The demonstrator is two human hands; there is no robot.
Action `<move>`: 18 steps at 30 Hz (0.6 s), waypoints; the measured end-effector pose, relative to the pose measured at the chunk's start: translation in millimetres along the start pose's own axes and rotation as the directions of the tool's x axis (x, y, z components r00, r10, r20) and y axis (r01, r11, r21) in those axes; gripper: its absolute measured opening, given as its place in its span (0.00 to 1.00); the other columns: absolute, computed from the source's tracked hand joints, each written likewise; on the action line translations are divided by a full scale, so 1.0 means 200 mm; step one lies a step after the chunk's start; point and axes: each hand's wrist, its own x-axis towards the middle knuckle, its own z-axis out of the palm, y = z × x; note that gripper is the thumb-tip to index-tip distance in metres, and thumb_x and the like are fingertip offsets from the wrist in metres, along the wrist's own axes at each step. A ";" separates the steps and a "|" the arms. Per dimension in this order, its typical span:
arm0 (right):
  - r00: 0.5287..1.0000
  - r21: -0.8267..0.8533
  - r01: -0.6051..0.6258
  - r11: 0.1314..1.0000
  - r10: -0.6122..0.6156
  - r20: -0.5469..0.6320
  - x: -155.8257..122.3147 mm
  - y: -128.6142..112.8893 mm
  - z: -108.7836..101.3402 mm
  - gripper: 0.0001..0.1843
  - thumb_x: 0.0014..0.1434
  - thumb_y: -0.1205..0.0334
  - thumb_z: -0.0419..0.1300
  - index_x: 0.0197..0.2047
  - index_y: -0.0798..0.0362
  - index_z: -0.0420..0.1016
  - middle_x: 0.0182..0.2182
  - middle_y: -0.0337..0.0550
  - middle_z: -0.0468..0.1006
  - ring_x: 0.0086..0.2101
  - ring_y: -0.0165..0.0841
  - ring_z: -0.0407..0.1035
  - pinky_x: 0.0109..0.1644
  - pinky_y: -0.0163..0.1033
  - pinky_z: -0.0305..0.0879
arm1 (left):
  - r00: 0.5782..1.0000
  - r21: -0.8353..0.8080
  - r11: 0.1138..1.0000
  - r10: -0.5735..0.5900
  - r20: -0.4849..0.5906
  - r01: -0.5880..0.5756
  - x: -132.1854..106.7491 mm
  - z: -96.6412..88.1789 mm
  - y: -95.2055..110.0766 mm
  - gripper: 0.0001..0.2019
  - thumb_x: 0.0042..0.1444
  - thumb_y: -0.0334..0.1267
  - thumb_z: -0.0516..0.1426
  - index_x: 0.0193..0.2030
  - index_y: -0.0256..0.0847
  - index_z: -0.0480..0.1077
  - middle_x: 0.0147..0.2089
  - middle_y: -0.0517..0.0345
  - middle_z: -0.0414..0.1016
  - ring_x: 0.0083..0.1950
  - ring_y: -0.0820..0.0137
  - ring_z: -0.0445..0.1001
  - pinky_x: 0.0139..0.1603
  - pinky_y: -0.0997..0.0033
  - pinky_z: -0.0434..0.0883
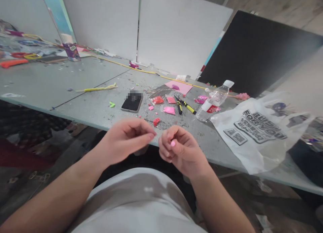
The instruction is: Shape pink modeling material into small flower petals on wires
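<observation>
My right hand point(184, 150) is closed, with a small pink lump of what looks like modelling clay point(173, 143) between its thumb and curled fingers. Just left of it, my left hand point(128, 139) has thumb and fingertips pinched together; anything between them is too small to make out. Both hands are held apart above the table's front edge. Beyond them lie a bumpy red piece point(156, 121) beside thin dark wire, a pink clay packet point(169, 110), a red packet point(157, 100) and a loose pink bit point(150, 108).
Yellow-and-black pliers point(186, 106) lie near a clear plastic bottle point(214, 102) and a white plastic bag point(252, 132) on the right. A phone point(132, 102) rests left of the packets. A yellow cord point(131, 66) runs along the back of the grey table point(101, 98).
</observation>
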 end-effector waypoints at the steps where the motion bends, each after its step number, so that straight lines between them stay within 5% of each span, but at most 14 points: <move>1: 0.999 -0.041 0.047 0.998 -0.048 -0.008 0.03 -0.03 -0.02 0.20 0.56 0.50 0.78 0.34 0.48 0.72 0.24 0.32 0.68 0.23 0.26 0.62 0.24 0.33 0.58 | 0.998 0.056 0.998 0.035 -0.050 -0.032 0.05 -0.03 -0.03 0.12 0.58 0.46 0.67 0.35 0.39 0.79 0.24 0.61 0.73 0.24 0.74 0.69 0.23 0.75 0.65; 4: 0.981 -0.199 0.184 0.963 -0.193 -0.028 0.15 -0.15 -0.10 0.22 0.55 0.46 0.78 0.33 0.46 0.70 0.24 0.31 0.65 0.24 0.28 0.61 0.26 0.35 0.58 | 0.995 0.341 0.936 0.097 -0.006 -0.090 0.24 -0.14 -0.14 0.17 0.59 0.50 0.67 0.45 0.38 0.82 0.29 0.59 0.74 0.27 0.73 0.69 0.27 0.73 0.64; 9: 0.933 -0.352 0.288 0.891 -0.343 -0.106 0.46 -0.33 -0.25 0.30 0.47 0.39 0.80 0.32 0.45 0.66 0.26 0.32 0.64 0.27 0.29 0.61 0.29 0.37 0.60 | 0.983 0.782 0.596 0.122 0.137 -0.183 0.63 -0.26 -0.28 0.15 0.63 0.45 0.62 0.50 0.41 0.85 0.34 0.54 0.82 0.33 0.65 0.76 0.37 0.67 0.68; 12: 0.927 -0.421 0.256 0.870 -0.344 -0.148 0.63 -0.32 -0.37 0.35 0.42 0.33 0.79 0.33 0.45 0.63 0.27 0.32 0.65 0.27 0.29 0.62 0.30 0.38 0.61 | 0.950 0.821 0.479 0.130 0.284 -0.311 0.81 -0.26 -0.35 0.13 0.60 0.38 0.62 0.48 0.41 0.86 0.41 0.48 0.84 0.41 0.60 0.79 0.44 0.65 0.70; 18: 0.935 -0.309 0.164 0.937 -0.248 -0.255 0.72 -0.19 -0.54 0.36 0.40 0.35 0.82 0.31 0.46 0.63 0.26 0.29 0.66 0.26 0.26 0.61 0.28 0.35 0.60 | 0.893 0.776 0.460 0.090 0.441 -0.430 0.96 -0.21 -0.45 0.13 0.60 0.35 0.63 0.48 0.43 0.87 0.48 0.45 0.82 0.44 0.60 0.79 0.49 0.65 0.71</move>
